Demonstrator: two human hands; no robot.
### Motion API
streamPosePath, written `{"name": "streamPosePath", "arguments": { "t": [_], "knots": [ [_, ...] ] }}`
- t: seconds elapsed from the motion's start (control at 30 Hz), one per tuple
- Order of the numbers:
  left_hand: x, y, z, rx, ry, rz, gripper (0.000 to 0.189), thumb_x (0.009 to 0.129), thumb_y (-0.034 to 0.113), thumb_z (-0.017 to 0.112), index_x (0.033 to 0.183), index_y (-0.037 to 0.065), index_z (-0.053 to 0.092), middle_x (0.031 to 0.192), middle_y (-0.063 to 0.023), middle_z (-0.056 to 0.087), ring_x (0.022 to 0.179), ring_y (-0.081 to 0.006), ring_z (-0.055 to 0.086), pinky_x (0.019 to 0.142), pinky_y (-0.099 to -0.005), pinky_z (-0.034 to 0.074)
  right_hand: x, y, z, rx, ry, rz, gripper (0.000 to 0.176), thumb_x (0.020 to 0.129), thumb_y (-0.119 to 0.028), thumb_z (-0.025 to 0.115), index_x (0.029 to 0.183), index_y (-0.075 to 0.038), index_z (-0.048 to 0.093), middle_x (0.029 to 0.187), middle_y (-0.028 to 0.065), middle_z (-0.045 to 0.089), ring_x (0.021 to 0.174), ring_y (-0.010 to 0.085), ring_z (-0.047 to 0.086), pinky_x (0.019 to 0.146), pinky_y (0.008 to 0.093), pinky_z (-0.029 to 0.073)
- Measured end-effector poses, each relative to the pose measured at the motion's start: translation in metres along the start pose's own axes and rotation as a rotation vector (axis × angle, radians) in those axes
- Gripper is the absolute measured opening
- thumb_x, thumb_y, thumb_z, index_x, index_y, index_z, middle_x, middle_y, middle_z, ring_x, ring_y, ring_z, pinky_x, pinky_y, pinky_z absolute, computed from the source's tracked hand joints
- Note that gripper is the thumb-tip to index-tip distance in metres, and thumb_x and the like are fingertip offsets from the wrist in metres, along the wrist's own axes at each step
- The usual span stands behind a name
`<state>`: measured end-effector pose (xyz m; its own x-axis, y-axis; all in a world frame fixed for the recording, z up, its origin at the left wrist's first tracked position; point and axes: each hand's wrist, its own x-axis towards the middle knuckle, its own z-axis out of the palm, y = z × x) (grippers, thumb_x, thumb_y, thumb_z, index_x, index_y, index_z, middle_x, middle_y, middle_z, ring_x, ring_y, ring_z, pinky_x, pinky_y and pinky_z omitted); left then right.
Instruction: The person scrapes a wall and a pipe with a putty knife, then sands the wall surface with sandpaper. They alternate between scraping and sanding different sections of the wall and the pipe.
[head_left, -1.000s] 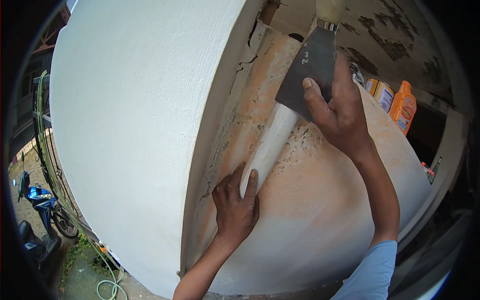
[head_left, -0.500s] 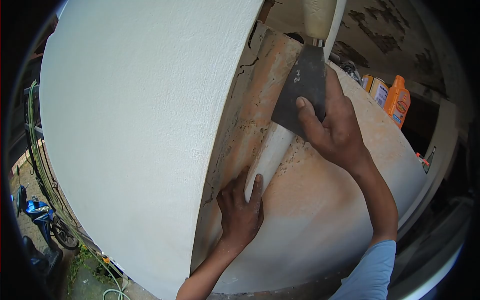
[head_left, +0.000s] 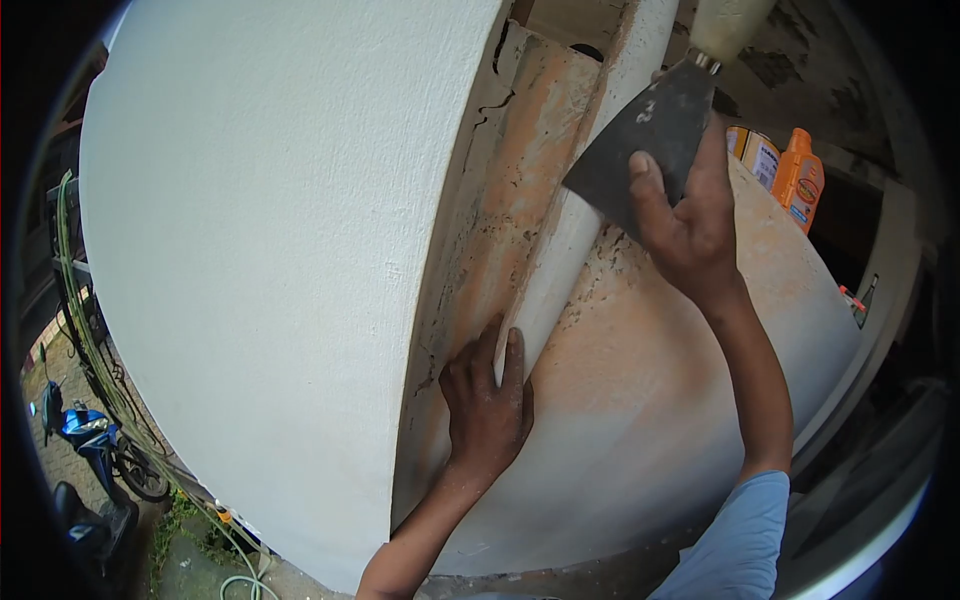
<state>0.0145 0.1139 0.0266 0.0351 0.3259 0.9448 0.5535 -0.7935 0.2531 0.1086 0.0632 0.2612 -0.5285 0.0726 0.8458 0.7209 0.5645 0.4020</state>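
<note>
A long, whitish pipe [head_left: 572,235] slants from lower middle to the top, over a weathered orange-brown wall recess [head_left: 515,170]. Around its lower end curl the fingers of my left hand [head_left: 487,405]. My right hand [head_left: 695,225] pinches a wide putty knife by its dark blade [head_left: 640,125], thumb on the face and fingers behind. The pale handle [head_left: 728,30] points up and away from me. In this view the blade's left corner overlaps the pipe.
A smooth white wall panel [head_left: 270,280] fills the left side. At right stand an orange bottle [head_left: 799,180] and a can [head_left: 760,160] on the curved wall's ledge [head_left: 765,205]. A blue motorbike [head_left: 90,430] is far below left, beyond a hose [head_left: 95,370].
My right hand has moved the putty knife up and right and tilted it clockwise, uncovering more of the pipe. My left hand stays on the pipe, nearly in place.
</note>
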Motion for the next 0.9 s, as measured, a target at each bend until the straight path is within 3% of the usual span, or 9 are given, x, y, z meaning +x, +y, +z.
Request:
{"name": "streamPosePath", "arguments": {
  "t": [0.13, 0.17, 0.33, 0.4, 0.43, 0.6, 0.7, 0.87, 0.9],
  "knots": [
    [0.001, 0.0, 0.0, 0.033, -0.004, -0.003, 0.083, 0.068, 0.003, 0.067, 0.137, 0.002, 0.021, 0.131, -0.0215, 0.031, 0.111, -0.0366, 0.036, 0.092, -0.0495, 0.031, 0.005, 0.005, -0.004, 0.0, 0.002, -0.027, 0.043, 0.085, -0.007, 0.052, 0.122, 0.004, 0.033, 0.083, 0.0132, 0.06, 0.07, 0.0176, 0.06, 0.067, 0.031, 0.049],
    [0.0, 0.001, 0.0, 0.034, -0.008, -0.002, 0.083, 0.069, 0.003, 0.067, 0.137, 0.002, 0.02, 0.131, -0.0215, 0.032, 0.111, -0.0366, 0.036, 0.092, -0.0495, 0.031, 0.008, 0.005, -0.007, 0.146, 0.102, 0.179, 0.044, 0.085, -0.007, 0.052, 0.123, 0.004, 0.033, 0.085, 0.0135, 0.061, 0.072, 0.0198, 0.061, 0.069, 0.0317, 0.049],
    [0.0, -0.001, 0.002, 0.017, 0.014, 0.011, 0.079, 0.07, 0.004, 0.066, 0.136, 0.001, 0.023, 0.131, -0.022, 0.031, 0.111, -0.0368, 0.036, 0.092, -0.049, 0.031, -0.016, -0.011, 0.009, -0.048, -0.012, -0.102, 0.034, 0.086, -0.006, 0.051, 0.116, 0.001, 0.036, 0.085, 0.0123, 0.06, 0.073, 0.0163, 0.06, 0.065, 0.03, 0.049],
    [-0.001, -0.002, 0.002, 0.017, 0.007, 0.012, 0.077, 0.07, 0.004, 0.066, 0.135, -0.001, 0.024, 0.131, -0.0223, 0.031, 0.112, -0.0369, 0.036, 0.093, -0.0489, 0.031, -0.004, 0.003, -0.003, 0.076, -0.039, 0.052, 0.039, 0.086, -0.007, 0.052, 0.119, 0.001, 0.035, 0.089, 0.0136, 0.06, 0.076, 0.0164, 0.06, 0.069, 0.0299, 0.049],
    [-0.001, -0.002, 0.001, 0.02, 0.003, 0.017, 0.077, 0.071, 0.004, 0.066, 0.135, -0.002, 0.024, 0.132, -0.0225, 0.031, 0.112, -0.037, 0.036, 0.093, -0.049, 0.031, 0.004, 0.003, -0.006, 0.209, 0.074, 0.209, 0.04, 0.086, -0.008, 0.052, 0.12, 0.002, 0.035, 0.088, 0.0148, 0.06, 0.076, 0.0189, 0.061, 0.068, 0.0301, 0.049],
    [0.001, -0.001, -0.001, 0.019, -0.019, 0.009, 0.075, 0.072, 0.005, 0.065, 0.134, -0.007, 0.023, 0.131, -0.0231, 0.031, 0.113, -0.0374, 0.035, 0.094, -0.0494, 0.03, -0.02, -0.012, 0.006, -0.033, -0.034, -0.059, 0.038, 0.086, -0.006, 0.051, 0.119, 0.003, 0.033, 0.088, 0.0147, 0.059, 0.073, 0.0165, 0.06, 0.064, 0.0276, 0.049],
    [-0.005, -0.002, -0.002, -0.017, -0.038, -0.002, 0.075, 0.072, 0.006, 0.065, 0.134, -0.008, 0.023, 0.128, -0.0246, 0.033, 0.112, -0.0383, 0.035, 0.093, -0.0501, 0.029, -0.001, 0.007, -0.009, 0.132, 0.05, 0.176, 0.05, 0.086, -0.007, 0.051, 0.128, 0.003, 0.026, 0.094, 0.0187, 0.059, 0.079, 0.0197, 0.061, 0.07, 0.0286, 0.049],
    [-0.008, -0.005, -0.001, -0.04, -0.033, 0.002, 0.075, 0.073, 0.007, 0.065, 0.133, -0.009, 0.023, 0.121, -0.0273, 0.036, 0.11, -0.0403, 0.035, 0.092, -0.0516, 0.029, -0.036, -0.009, 0.012, -0.044, -0.108, -0.109, 0.051, 0.086, -0.007, 0.052, 0.127, 0.007, 0.024, 0.091, 0.0168, 0.059, 0.077, 0.0168, 0.06, 0.067, 0.0275, 0.049],
    [-0.009, -0.005, 0.0, -0.039, -0.029, -0.004, 0.074, 0.073, 0.007, 0.065, 0.133, -0.01, 0.023, 0.121, -0.0274, 0.036, 0.11, -0.0405, 0.036, 0.092, -0.0519, 0.029, -0.03, -0.007, 0.009, 0.022, -0.106, -0.017, 0.052, 0.086, -0.007, 0.052, 0.127, 0.007, 0.024, 0.092, 0.0172, 0.059, 0.079, 0.0174, 0.061, 0.068, 0.0282, 0.049]
  ]
}}
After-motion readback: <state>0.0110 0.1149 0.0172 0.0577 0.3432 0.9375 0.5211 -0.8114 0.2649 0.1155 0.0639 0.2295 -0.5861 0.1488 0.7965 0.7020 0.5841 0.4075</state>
